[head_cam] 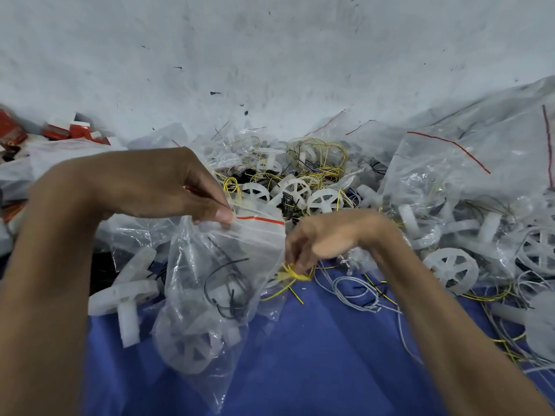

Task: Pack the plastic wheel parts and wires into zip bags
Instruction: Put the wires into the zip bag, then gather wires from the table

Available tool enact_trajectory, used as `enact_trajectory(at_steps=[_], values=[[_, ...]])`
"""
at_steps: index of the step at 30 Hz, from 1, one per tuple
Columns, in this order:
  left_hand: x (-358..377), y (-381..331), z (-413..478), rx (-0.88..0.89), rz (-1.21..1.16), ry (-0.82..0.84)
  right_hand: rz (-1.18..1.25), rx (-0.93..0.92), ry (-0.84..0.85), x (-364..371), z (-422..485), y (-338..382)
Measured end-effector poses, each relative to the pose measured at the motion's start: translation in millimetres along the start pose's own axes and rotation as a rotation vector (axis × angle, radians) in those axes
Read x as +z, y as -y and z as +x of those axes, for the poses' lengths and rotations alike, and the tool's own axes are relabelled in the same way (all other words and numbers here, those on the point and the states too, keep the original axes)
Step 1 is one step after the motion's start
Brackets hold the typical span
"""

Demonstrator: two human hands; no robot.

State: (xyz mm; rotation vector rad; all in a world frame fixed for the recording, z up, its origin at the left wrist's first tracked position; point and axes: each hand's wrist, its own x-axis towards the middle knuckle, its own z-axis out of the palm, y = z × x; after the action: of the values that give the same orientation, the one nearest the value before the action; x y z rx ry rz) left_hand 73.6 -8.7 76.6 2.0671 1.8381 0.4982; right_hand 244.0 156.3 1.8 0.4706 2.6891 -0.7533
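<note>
1. In the middle of the view, above a blue cloth (315, 355), the left hand (168, 187) pinches the top edge of a clear zip bag (207, 247) between thumb and fingers. The grip is at the end of the bag's red seal strip (261, 219). The bag hangs from that grip, and its lower end lies on the cloth.
2. Inside the bag a black wire (228, 283) is loosely coiled in the middle. A white spoked wheel (192, 349) sits at the bottom.
3. Just right of the bag's mouth is the right hand (324, 238), its fingers curled downward. The fingertips are clamped on a small bundle of yellow wire (289, 276), whose loose ends trail onto the cloth. The hand is blurred, so the placing of each finger cannot be told.
4. Loops of grey wire (357, 291) lie on the cloth beside the right forearm.
5. Behind both hands is a pile of loose white wheels (294, 190), tangled with yellow and black wires.
6. Left of the held bag a white cross-shaped part (126, 298) lies at the cloth's edge.
7. On the right, large clear bags (450, 181) with red strips hold more wheels.
8. At the far left are some red boxes (78, 130).
</note>
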Motion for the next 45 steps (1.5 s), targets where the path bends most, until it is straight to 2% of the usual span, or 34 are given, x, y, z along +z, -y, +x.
enact_trajectory(at_steps=[4, 10, 14, 17, 20, 23, 25, 27, 30, 32, 39, 45], values=[[-0.2, -0.9, -1.0, -0.011, -0.002, -0.003, 0.294, -0.165, -0.145, -13.7, -17.4, -2.7], [1.4, -3.3, -1.1, -0.006, -0.026, -0.001, 0.66, -0.307, -0.593, -18.0, -18.1, 1.0], [2.5, -3.2, 0.4, 0.004, -0.014, 0.01, 0.828, -0.358, -0.64, -18.0, -14.2, 2.8], [2.7, -3.8, 0.7, -0.001, -0.004, 0.009, 0.665, -0.254, -0.825, -22.3, -14.1, 1.8], [2.2, -4.8, 0.0, -0.003, 0.01, 0.0, 0.261, -0.052, -1.121, -25.3, -10.7, -1.5], [2.0, -5.6, 0.2, -0.004, 0.014, 0.006, -0.003, 0.069, -1.241, -25.7, -8.6, -8.2], [2.6, -6.5, 0.6, -0.004, 0.003, 0.011, -0.053, 0.109, -1.298, -26.8, -10.1, -11.3], [3.2, -6.8, 1.4, 0.004, -0.004, 0.007, 0.108, 0.078, -1.346, -30.6, -12.8, -12.3], [4.3, -7.3, 2.4, 0.013, -0.003, 0.007, 0.795, -0.111, -1.338, -34.9, -15.6, -6.4], [5.0, -8.0, 3.0, 0.014, -0.009, 0.014, 1.093, -0.216, -1.281, -36.3, -17.5, -4.0], [6.4, -9.7, 3.4, 0.01, -0.005, 0.03, 1.366, -0.42, -1.145, -36.2, -25.2, -2.2], [7.3, -14.7, 4.3, -0.034, 0.016, 0.041, 1.596, -0.59, -0.93, -36.6, -22.9, -7.9]])
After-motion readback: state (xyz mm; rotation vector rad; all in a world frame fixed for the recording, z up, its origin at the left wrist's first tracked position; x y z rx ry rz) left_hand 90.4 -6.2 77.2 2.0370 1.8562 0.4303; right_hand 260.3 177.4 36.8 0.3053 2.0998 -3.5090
